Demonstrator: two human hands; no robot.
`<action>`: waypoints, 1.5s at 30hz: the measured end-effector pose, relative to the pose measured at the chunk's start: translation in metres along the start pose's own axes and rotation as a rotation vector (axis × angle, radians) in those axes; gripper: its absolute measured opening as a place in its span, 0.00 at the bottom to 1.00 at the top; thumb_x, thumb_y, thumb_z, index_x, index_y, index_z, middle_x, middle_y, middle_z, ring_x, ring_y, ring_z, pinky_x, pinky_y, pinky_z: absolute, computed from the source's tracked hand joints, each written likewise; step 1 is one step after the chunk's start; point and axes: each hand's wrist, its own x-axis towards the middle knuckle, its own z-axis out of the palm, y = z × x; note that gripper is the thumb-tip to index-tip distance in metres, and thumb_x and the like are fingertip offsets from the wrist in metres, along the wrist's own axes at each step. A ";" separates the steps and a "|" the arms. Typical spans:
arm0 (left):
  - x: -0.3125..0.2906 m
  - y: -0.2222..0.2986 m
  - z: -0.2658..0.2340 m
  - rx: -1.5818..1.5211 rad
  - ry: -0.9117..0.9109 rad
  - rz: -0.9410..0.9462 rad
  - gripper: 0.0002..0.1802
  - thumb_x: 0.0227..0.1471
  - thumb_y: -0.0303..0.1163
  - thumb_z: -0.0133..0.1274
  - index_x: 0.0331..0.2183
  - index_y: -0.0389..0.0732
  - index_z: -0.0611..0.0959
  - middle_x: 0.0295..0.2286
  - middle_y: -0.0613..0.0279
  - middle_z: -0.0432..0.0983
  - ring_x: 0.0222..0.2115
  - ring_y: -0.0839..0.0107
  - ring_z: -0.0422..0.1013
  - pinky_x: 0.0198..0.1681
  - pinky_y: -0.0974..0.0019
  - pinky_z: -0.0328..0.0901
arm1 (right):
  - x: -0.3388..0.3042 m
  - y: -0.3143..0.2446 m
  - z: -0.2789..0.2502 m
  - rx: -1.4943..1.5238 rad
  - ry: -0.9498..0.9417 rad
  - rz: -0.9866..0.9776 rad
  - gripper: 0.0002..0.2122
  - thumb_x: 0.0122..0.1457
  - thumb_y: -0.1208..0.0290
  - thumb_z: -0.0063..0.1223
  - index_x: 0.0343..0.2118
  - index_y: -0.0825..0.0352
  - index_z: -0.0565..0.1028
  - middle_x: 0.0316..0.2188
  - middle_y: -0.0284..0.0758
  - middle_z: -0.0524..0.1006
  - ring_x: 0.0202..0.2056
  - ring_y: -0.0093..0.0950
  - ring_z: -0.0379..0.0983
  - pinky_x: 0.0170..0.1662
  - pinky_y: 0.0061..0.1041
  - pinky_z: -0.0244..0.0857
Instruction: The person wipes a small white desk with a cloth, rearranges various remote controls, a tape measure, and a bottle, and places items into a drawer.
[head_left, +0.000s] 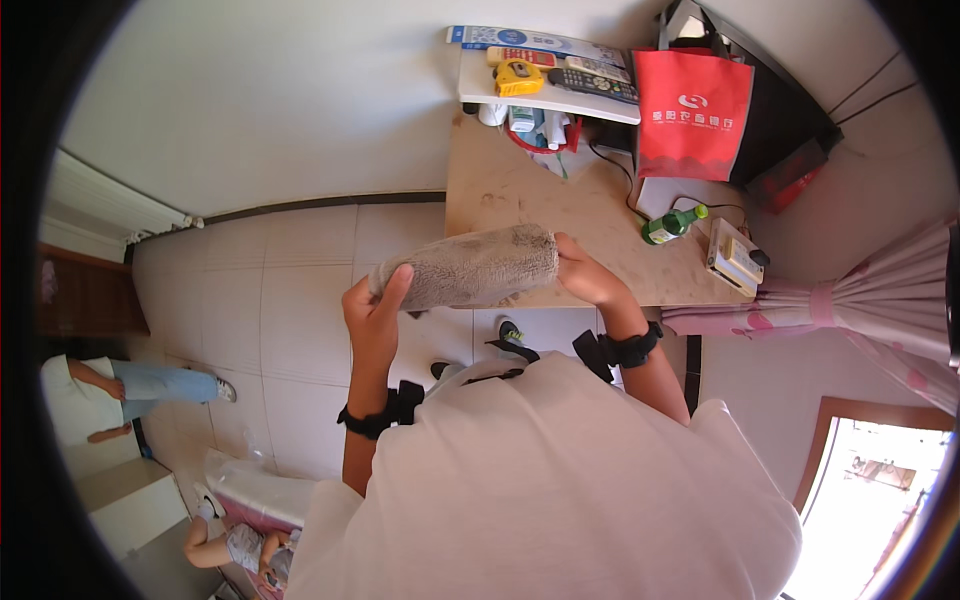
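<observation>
A folded grey-brown towel [470,268] with a plush surface and some darker patches is stretched between my two hands. My left hand [374,300] grips its left end, the thumb lying on top and the other fingers hidden beneath. At the right end, my right hand [585,272] pinches the edge, its fingers mostly out of sight behind the cloth. The towel is held in front of me at the near left part of a brown tabletop [500,190], which carries dark smudges. Black bands circle both my wrists.
A white shelf [560,97] holds remotes [594,84] and a yellow tape measure [518,77]. A red bag [692,115], green bottle [674,224] and small white box [735,257] are on the right. Pink curtains [860,290] hang there. One person [160,385] stands left; another [250,548] sits lower left.
</observation>
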 end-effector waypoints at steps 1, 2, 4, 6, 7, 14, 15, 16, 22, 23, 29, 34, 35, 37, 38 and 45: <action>0.002 -0.002 0.001 0.000 -0.015 0.001 0.13 0.58 0.32 0.57 0.36 0.30 0.84 0.27 0.66 0.79 0.30 0.81 0.70 0.35 0.75 0.65 | -0.003 0.015 -0.012 0.050 0.004 0.033 0.20 0.60 0.72 0.48 0.53 0.75 0.70 0.47 0.37 0.76 0.49 0.28 0.70 0.56 0.25 0.59; 0.004 -0.007 0.002 0.029 0.005 0.050 0.13 0.58 0.32 0.57 0.35 0.29 0.84 0.27 0.66 0.79 0.30 0.81 0.70 0.35 0.75 0.65 | -0.006 0.031 -0.017 0.077 0.012 0.051 0.19 0.60 0.72 0.48 0.53 0.75 0.71 0.47 0.36 0.77 0.48 0.27 0.70 0.55 0.25 0.60; 0.004 -0.010 0.001 0.064 0.018 0.094 0.13 0.58 0.32 0.57 0.35 0.29 0.84 0.28 0.66 0.78 0.30 0.81 0.70 0.35 0.75 0.65 | -0.015 0.060 -0.018 0.323 0.018 -0.033 0.17 0.61 0.72 0.49 0.51 0.73 0.72 0.45 0.34 0.77 0.46 0.24 0.70 0.53 0.25 0.62; 0.006 -0.014 -0.003 0.229 -0.021 0.067 0.13 0.58 0.32 0.58 0.35 0.30 0.84 0.28 0.67 0.78 0.30 0.82 0.69 0.35 0.75 0.65 | -0.025 0.066 -0.010 0.534 0.022 -0.133 0.16 0.62 0.72 0.50 0.51 0.72 0.74 0.45 0.32 0.77 0.45 0.22 0.70 0.52 0.26 0.62; 0.005 -0.012 0.000 0.226 -0.025 0.064 0.13 0.58 0.32 0.58 0.35 0.30 0.84 0.28 0.67 0.78 0.30 0.82 0.69 0.35 0.75 0.65 | -0.029 0.052 0.001 0.437 0.082 -0.089 0.12 0.63 0.71 0.50 0.47 0.70 0.75 0.43 0.31 0.77 0.45 0.21 0.69 0.52 0.25 0.62; 0.010 -0.031 -0.010 0.292 -0.009 0.075 0.09 0.54 0.29 0.60 0.35 0.34 0.85 0.24 0.71 0.75 0.27 0.84 0.66 0.32 0.76 0.63 | 0.013 0.049 0.030 0.390 0.275 -0.092 0.06 0.65 0.74 0.51 0.43 0.67 0.72 0.38 0.26 0.74 0.46 0.19 0.67 0.53 0.24 0.60; 0.010 -0.038 -0.011 0.285 0.016 -0.005 0.09 0.53 0.28 0.61 0.35 0.34 0.85 0.24 0.71 0.75 0.28 0.83 0.66 0.32 0.76 0.63 | 0.020 0.049 0.039 0.389 0.257 -0.085 0.06 0.65 0.74 0.51 0.43 0.67 0.72 0.38 0.26 0.74 0.46 0.19 0.67 0.53 0.24 0.60; 0.007 -0.042 -0.014 0.281 0.030 0.010 0.10 0.53 0.29 0.61 0.36 0.33 0.85 0.25 0.70 0.76 0.28 0.83 0.67 0.32 0.74 0.64 | 0.026 0.049 0.050 0.433 0.243 -0.125 0.07 0.65 0.74 0.51 0.44 0.67 0.71 0.39 0.26 0.74 0.46 0.19 0.67 0.52 0.24 0.61; -0.017 -0.040 -0.046 0.345 0.191 0.171 0.10 0.51 0.30 0.63 0.34 0.34 0.85 0.28 0.62 0.80 0.27 0.73 0.72 0.31 0.69 0.65 | 0.044 0.038 0.061 0.085 0.101 -0.151 0.12 0.61 0.73 0.56 0.46 0.67 0.71 0.37 0.32 0.74 0.43 0.23 0.68 0.51 0.27 0.62; -0.020 -0.041 -0.052 0.347 0.210 0.164 0.10 0.51 0.30 0.63 0.34 0.34 0.85 0.28 0.62 0.80 0.27 0.73 0.72 0.31 0.69 0.65 | 0.049 0.034 0.062 -0.095 0.036 -0.134 0.14 0.60 0.72 0.58 0.46 0.67 0.71 0.36 0.33 0.74 0.42 0.24 0.69 0.50 0.27 0.63; -0.041 -0.057 -0.098 0.645 0.254 0.083 0.13 0.47 0.35 0.66 0.33 0.38 0.85 0.29 0.59 0.79 0.36 0.59 0.72 0.44 0.59 0.64 | 0.079 0.028 0.102 -0.243 0.088 -0.091 0.19 0.56 0.70 0.61 0.48 0.70 0.71 0.37 0.37 0.78 0.41 0.28 0.72 0.49 0.27 0.64; -0.046 -0.061 -0.149 0.828 0.182 0.305 0.12 0.43 0.32 0.68 0.31 0.39 0.85 0.29 0.61 0.78 0.36 0.62 0.73 0.53 0.53 0.61 | 0.108 0.039 0.137 -0.089 0.068 -0.030 0.23 0.55 0.72 0.63 0.53 0.69 0.71 0.41 0.36 0.79 0.42 0.25 0.73 0.50 0.25 0.64; -0.044 -0.061 -0.161 0.816 0.139 0.318 0.11 0.44 0.32 0.68 0.31 0.40 0.85 0.28 0.62 0.78 0.37 0.64 0.72 0.55 0.51 0.59 | 0.115 0.040 0.146 0.007 0.075 0.033 0.24 0.54 0.74 0.63 0.54 0.68 0.70 0.42 0.36 0.79 0.42 0.24 0.73 0.51 0.25 0.64; -0.039 -0.053 -0.180 0.851 0.131 0.292 0.10 0.43 0.31 0.67 0.30 0.40 0.85 0.28 0.63 0.78 0.39 0.66 0.71 0.59 0.48 0.55 | 0.127 0.040 0.158 -0.007 0.052 0.090 0.25 0.53 0.76 0.63 0.55 0.68 0.70 0.42 0.35 0.79 0.42 0.24 0.73 0.51 0.24 0.64; -0.036 -0.047 -0.189 0.934 0.139 0.314 0.10 0.43 0.31 0.67 0.30 0.40 0.85 0.28 0.64 0.78 0.38 0.67 0.71 0.60 0.47 0.54 | 0.135 0.041 0.165 -0.015 0.041 0.116 0.25 0.53 0.76 0.63 0.55 0.68 0.70 0.42 0.34 0.79 0.42 0.24 0.73 0.51 0.24 0.64; 0.024 -0.048 -0.268 1.078 0.239 0.325 0.09 0.42 0.31 0.65 0.31 0.43 0.85 0.26 0.67 0.80 0.39 0.66 0.71 0.62 0.41 0.46 | 0.216 0.041 0.214 -0.211 0.042 -0.055 0.18 0.49 0.79 0.61 0.46 0.65 0.78 0.41 0.39 0.80 0.41 0.28 0.77 0.45 0.27 0.69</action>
